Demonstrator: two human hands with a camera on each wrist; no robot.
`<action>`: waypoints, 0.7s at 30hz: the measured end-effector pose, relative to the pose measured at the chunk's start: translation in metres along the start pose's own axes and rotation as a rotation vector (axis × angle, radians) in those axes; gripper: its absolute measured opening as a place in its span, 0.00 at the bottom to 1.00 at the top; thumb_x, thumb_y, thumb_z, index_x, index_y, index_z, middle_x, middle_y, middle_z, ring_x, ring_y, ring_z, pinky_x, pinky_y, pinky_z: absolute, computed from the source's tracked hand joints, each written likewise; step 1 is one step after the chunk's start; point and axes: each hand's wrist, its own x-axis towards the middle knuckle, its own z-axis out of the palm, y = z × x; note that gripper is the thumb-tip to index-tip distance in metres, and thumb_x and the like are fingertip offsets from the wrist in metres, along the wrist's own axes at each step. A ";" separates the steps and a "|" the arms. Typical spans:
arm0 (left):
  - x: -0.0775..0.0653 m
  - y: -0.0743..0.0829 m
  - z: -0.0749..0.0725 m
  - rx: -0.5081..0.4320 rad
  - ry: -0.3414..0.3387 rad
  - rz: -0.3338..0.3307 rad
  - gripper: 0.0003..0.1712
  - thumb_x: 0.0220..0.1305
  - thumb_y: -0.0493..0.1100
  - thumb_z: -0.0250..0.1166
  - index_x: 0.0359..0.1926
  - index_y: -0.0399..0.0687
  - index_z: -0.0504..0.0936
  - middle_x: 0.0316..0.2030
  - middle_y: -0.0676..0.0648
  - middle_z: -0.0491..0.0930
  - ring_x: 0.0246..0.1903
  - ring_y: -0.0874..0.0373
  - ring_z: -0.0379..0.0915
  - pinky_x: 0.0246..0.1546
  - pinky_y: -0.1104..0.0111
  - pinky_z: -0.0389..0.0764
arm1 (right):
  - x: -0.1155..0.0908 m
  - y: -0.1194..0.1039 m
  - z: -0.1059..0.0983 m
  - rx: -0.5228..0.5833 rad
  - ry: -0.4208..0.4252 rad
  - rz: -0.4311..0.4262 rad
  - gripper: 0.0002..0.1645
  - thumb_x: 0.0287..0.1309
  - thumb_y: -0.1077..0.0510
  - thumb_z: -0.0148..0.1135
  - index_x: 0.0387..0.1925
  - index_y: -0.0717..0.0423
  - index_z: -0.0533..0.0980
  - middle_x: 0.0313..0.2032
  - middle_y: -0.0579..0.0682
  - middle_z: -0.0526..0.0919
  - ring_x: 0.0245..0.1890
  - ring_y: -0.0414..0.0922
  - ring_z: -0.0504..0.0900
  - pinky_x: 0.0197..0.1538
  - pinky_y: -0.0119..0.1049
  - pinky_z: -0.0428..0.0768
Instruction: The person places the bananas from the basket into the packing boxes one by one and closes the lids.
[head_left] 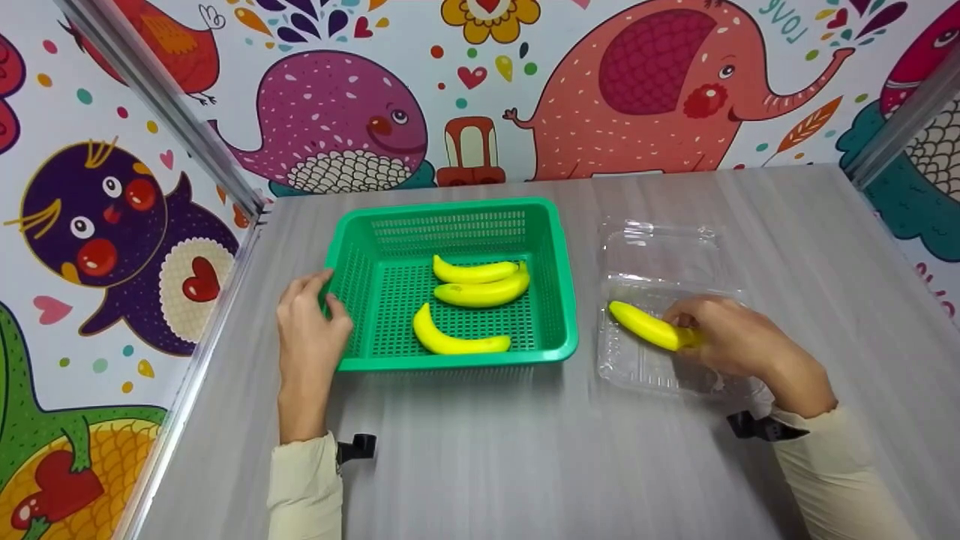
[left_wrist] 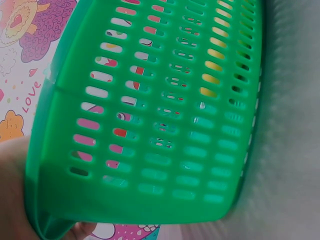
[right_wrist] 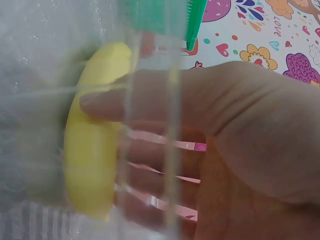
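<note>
My right hand holds a yellow banana between thumb and fingers, over the base of an open clear plastic clamshell box. Seen from the right wrist, the thumb presses along the banana, and the see-through box wall crosses in front of the hand. At the left, my left hand grips the rim of a green plastic basket. The slotted basket side fills most of the left wrist view. Inside the basket lie three bananas: two side by side and one nearer the front.
The box's raised lid lies toward the back. Both containers stand on a grey wood-grain table. A cartoon-printed wall closes off the back, and another printed panel with a metal edge strip stands on the left.
</note>
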 end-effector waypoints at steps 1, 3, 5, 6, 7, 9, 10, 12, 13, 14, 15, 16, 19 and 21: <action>0.000 0.000 0.000 0.000 0.001 0.001 0.24 0.75 0.29 0.57 0.68 0.32 0.82 0.63 0.28 0.81 0.66 0.31 0.76 0.65 0.40 0.81 | 0.000 0.000 0.000 0.003 0.001 -0.001 0.23 0.51 0.67 0.82 0.51 0.57 0.88 0.42 0.52 0.89 0.42 0.51 0.84 0.49 0.55 0.86; 0.000 0.000 0.000 0.000 0.002 0.002 0.24 0.75 0.29 0.57 0.68 0.32 0.82 0.63 0.28 0.81 0.66 0.31 0.76 0.65 0.40 0.81 | 0.000 0.000 0.000 0.009 -0.001 0.000 0.24 0.52 0.67 0.82 0.52 0.58 0.87 0.43 0.52 0.89 0.43 0.51 0.85 0.50 0.56 0.87; 0.000 0.000 0.000 0.000 0.003 0.003 0.24 0.75 0.29 0.57 0.68 0.32 0.82 0.63 0.28 0.81 0.66 0.31 0.76 0.65 0.40 0.81 | 0.000 0.000 -0.001 0.011 -0.003 0.002 0.24 0.52 0.67 0.82 0.52 0.58 0.87 0.43 0.53 0.90 0.43 0.52 0.85 0.50 0.58 0.87; 0.000 0.000 0.001 0.000 0.003 0.003 0.24 0.75 0.29 0.57 0.68 0.32 0.82 0.63 0.28 0.81 0.66 0.31 0.76 0.65 0.40 0.81 | 0.000 -0.001 -0.001 0.011 -0.005 0.006 0.24 0.52 0.67 0.81 0.53 0.58 0.87 0.44 0.53 0.90 0.44 0.52 0.85 0.51 0.58 0.87; 0.000 0.000 0.001 0.000 0.005 0.004 0.24 0.75 0.29 0.57 0.68 0.32 0.82 0.63 0.28 0.81 0.66 0.31 0.76 0.65 0.40 0.81 | -0.001 -0.001 -0.001 0.011 -0.010 0.012 0.24 0.52 0.67 0.81 0.53 0.58 0.87 0.44 0.53 0.90 0.44 0.52 0.85 0.51 0.58 0.87; 0.000 0.000 0.001 0.000 0.008 0.007 0.24 0.74 0.29 0.57 0.67 0.32 0.82 0.63 0.28 0.81 0.66 0.31 0.76 0.65 0.40 0.81 | -0.001 -0.002 -0.002 0.007 -0.016 0.020 0.25 0.53 0.67 0.80 0.54 0.58 0.87 0.45 0.54 0.89 0.45 0.53 0.85 0.52 0.59 0.87; 0.000 0.000 0.001 0.000 0.009 0.008 0.24 0.74 0.29 0.57 0.67 0.31 0.82 0.62 0.28 0.81 0.66 0.31 0.76 0.65 0.40 0.81 | -0.001 -0.002 -0.002 0.004 -0.019 0.025 0.25 0.53 0.67 0.80 0.54 0.57 0.86 0.45 0.54 0.89 0.45 0.53 0.85 0.52 0.60 0.87; 0.000 0.000 0.001 -0.001 0.011 0.010 0.23 0.74 0.28 0.57 0.67 0.31 0.83 0.62 0.28 0.81 0.65 0.31 0.77 0.64 0.40 0.81 | -0.002 -0.004 -0.003 0.002 -0.023 0.033 0.25 0.54 0.68 0.79 0.55 0.57 0.86 0.46 0.54 0.89 0.46 0.53 0.85 0.53 0.60 0.87; 0.000 0.000 0.001 -0.002 0.013 0.012 0.23 0.74 0.28 0.58 0.67 0.31 0.83 0.62 0.28 0.81 0.65 0.31 0.77 0.64 0.40 0.81 | -0.002 -0.004 -0.004 0.002 -0.023 0.034 0.26 0.54 0.68 0.79 0.56 0.57 0.86 0.47 0.54 0.89 0.47 0.54 0.85 0.53 0.61 0.86; 0.000 0.000 0.001 -0.002 0.013 0.012 0.23 0.74 0.28 0.58 0.67 0.31 0.83 0.62 0.28 0.81 0.65 0.31 0.77 0.64 0.40 0.81 | -0.003 -0.005 -0.004 0.003 -0.020 0.035 0.25 0.54 0.68 0.79 0.55 0.57 0.86 0.47 0.54 0.89 0.47 0.54 0.85 0.53 0.61 0.86; 0.000 0.001 0.000 -0.003 0.012 0.012 0.23 0.74 0.28 0.58 0.67 0.31 0.83 0.62 0.28 0.81 0.65 0.31 0.77 0.64 0.40 0.81 | -0.003 -0.006 -0.005 0.005 -0.018 0.037 0.25 0.54 0.68 0.79 0.56 0.56 0.86 0.48 0.54 0.89 0.48 0.54 0.85 0.53 0.61 0.86; 0.000 0.001 0.000 -0.003 0.012 0.012 0.23 0.73 0.28 0.58 0.66 0.31 0.83 0.62 0.28 0.81 0.65 0.31 0.77 0.64 0.40 0.81 | -0.003 -0.007 -0.005 0.008 -0.014 0.039 0.25 0.55 0.67 0.78 0.56 0.56 0.85 0.48 0.54 0.89 0.48 0.55 0.85 0.53 0.61 0.86; 0.000 0.001 0.000 -0.003 0.013 0.010 0.23 0.74 0.28 0.58 0.66 0.31 0.83 0.62 0.28 0.81 0.65 0.31 0.77 0.64 0.40 0.81 | -0.004 -0.010 -0.006 0.018 0.007 0.041 0.24 0.57 0.66 0.77 0.56 0.56 0.85 0.49 0.55 0.89 0.49 0.56 0.86 0.53 0.62 0.86; 0.000 0.001 0.000 -0.002 0.010 0.006 0.23 0.74 0.28 0.58 0.67 0.31 0.83 0.62 0.28 0.81 0.65 0.31 0.77 0.64 0.40 0.81 | -0.004 -0.013 -0.006 0.022 0.025 0.041 0.23 0.59 0.64 0.77 0.57 0.56 0.85 0.50 0.55 0.89 0.49 0.57 0.86 0.53 0.62 0.86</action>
